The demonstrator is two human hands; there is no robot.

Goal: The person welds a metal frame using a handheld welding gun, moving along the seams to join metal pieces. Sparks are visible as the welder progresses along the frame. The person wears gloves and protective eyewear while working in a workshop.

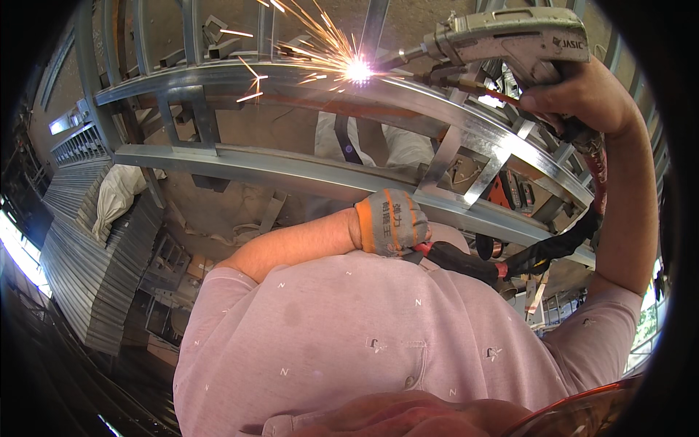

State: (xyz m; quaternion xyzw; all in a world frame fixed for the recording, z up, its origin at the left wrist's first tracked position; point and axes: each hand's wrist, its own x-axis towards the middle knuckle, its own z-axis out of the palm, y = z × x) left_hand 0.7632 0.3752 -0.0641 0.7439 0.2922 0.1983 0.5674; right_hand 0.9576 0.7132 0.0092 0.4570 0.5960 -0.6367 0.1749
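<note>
The bare right hand (582, 98), at 2 o'clock, is wrapped firmly around the grip of a silver-grey welding gun (510, 42), whose body lies between 1 and 2 o'clock and whose nozzle (402, 57) points toward 9 o'clock. At 12 o'clock a white-violet arc (358, 71) glares at the nozzle's end, on the upper rail of a galvanized steel frame (291, 173), and orange sparks (320, 45) fan out from it toward 10 and 11 o'clock. The left hand (397, 222), in a grey knit work glove with an orange cuff, sits just toward 3 o'clock from centre, its fingers curled around a black-sleeved cable (466, 264) that runs off toward 3 o'clock. Corrugated metal sheets (95, 269) stand at 9 o'clock, a whitish sack (116, 197) resting over them. A pink patterned shirt (313, 328) fills 6 o'clock.
</note>
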